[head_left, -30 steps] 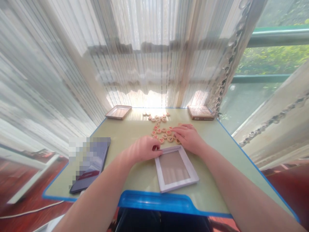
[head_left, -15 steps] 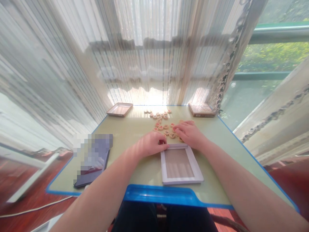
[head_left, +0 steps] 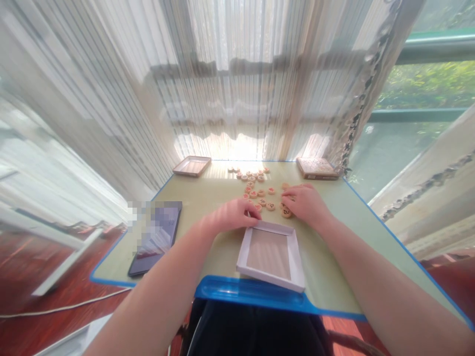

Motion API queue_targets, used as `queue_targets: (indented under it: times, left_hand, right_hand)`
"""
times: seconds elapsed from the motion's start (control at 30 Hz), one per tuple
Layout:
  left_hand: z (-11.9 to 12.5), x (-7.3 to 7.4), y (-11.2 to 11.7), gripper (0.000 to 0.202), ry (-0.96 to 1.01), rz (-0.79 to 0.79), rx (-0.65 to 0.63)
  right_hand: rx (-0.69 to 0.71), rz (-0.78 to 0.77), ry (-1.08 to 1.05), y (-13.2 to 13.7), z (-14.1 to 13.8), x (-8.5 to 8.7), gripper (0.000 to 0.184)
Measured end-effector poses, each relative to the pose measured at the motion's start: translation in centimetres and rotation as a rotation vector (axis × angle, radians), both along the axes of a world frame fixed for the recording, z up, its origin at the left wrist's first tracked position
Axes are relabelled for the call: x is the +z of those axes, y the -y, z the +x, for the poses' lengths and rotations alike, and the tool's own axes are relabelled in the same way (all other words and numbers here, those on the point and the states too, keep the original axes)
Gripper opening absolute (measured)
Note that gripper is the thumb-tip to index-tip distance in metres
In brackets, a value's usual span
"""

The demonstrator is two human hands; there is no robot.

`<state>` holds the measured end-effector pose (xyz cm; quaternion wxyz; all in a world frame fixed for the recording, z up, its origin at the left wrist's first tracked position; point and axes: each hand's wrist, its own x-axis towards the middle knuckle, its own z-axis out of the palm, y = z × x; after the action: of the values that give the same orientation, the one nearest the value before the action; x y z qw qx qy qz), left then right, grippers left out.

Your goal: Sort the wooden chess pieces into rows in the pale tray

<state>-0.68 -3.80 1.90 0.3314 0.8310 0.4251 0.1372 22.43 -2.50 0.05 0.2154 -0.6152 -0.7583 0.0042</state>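
A shallow white box (head_left: 243, 257) with a brown inside lies near the table's front edge, turned at a slant. My left hand (head_left: 235, 215) is at its far left corner, thumb and curled fingers closed on the rim. To the right, my right hand (head_left: 306, 202) rests over round wooden Chinese chess pieces (head_left: 285, 213), fingers stretched out and apart, partly hiding some of them. More Chinese chess pieces (head_left: 262, 202) with red or dark characters lie scattered between my hands and toward the table's far edge.
A shallow box lid (head_left: 192, 166) lies at the far left of the table (head_left: 356, 257), and a patterned box (head_left: 318, 168) at the far right. A tablet-like device (head_left: 159, 242), partly blurred out, lies left of my left forearm. Curtains (head_left: 237, 89) hang behind the table.
The white box has turned and its near edge has swung toward the table's front edge. My right hand has shifted slightly away from the box. The whole view has moved a little.
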Motion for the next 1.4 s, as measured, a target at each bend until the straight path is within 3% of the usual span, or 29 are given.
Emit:
queue_targets:
  times: [0.17, 0.47, 0.67, 0.97, 1.4]
  left_hand:
    - [0.6, -0.8, -0.1, 0.019, 0.082, 0.120, 0.042]
    - [0.6, -0.8, -0.2, 0.021, 0.106, 0.099, 0.085]
    - [0.3, -1.3, -0.5, 0.026, 0.168, -0.127, 0.167]
    - [-0.9, -0.9, -1.1, 0.031, 0.248, -0.367, 0.080]
    - [-0.7, -0.5, -0.7, 0.030, 0.141, -0.220, 0.077]
  right_hand:
    - [-0.087, -0.057, -0.050, -0.1, 0.0, 0.3, 0.027]
    - [-0.113, -0.118, -0.133, -0.2, 0.3, 0.4, 0.024]
    - [-0.151, -0.173, -0.217, -0.6, 0.9, 0.1, 0.021]
    - [-0.116, -0.170, -0.108, -0.1, 1.1, 0.9, 0.024]
    - [-0.085, -0.120, -0.107, -0.3, 1.0, 0.2, 0.031]
